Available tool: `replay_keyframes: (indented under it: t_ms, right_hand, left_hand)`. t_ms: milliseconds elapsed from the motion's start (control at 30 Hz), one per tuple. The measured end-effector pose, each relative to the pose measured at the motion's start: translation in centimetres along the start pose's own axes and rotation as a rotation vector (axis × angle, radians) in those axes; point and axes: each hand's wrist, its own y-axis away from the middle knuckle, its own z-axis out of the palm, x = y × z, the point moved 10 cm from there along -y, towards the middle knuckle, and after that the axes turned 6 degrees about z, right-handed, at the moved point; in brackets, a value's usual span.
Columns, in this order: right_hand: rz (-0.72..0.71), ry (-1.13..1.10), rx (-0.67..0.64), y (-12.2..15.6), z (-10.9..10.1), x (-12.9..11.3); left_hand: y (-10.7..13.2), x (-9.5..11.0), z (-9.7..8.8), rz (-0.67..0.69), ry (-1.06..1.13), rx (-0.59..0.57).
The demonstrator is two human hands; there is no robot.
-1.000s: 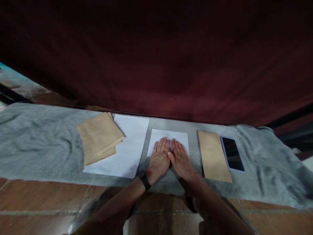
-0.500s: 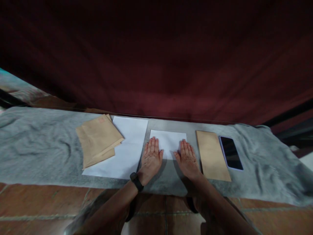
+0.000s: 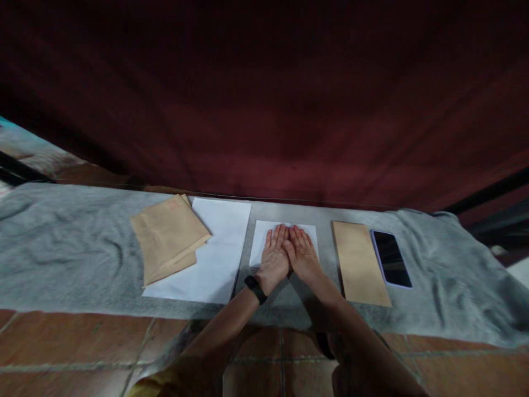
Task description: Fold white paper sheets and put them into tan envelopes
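A folded white sheet of paper [image 3: 259,242] lies on the grey cloth in front of me, its middle covered by my hands. My left hand [image 3: 275,256] rests flat on it, fingers stretched forward, with a dark band on the wrist. Right beside it, my right hand [image 3: 303,255] is also flat on the paper, its thumb side touching or overlapping my left hand. Neither hand grips anything. To the left are larger white sheets [image 3: 219,242], partly covered by several brown envelopes [image 3: 171,234].
A stack of brown envelopes [image 3: 360,264] lies to the right, with a phone [image 3: 390,259] in a light purple case beside it. The grey cloth [image 3: 82,248] covers the long narrow surface. A dark red curtain [image 3: 273,127] hangs behind, and floor tiles [image 3: 74,347] show in front.
My hands have slid inward from the two sides of the folded paper and now lie together over its middle. Envelopes and phone stay in place.
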Motion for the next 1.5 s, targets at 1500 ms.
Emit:
replay_keyframes:
  t_ms: [1500]
  right_hand:
    - [0.063,0.225,0.276,3.7,-3.2,4.1]
  left_hand:
    - [4.6,-3.5,-3.8,-0.198,-0.067,0.008]
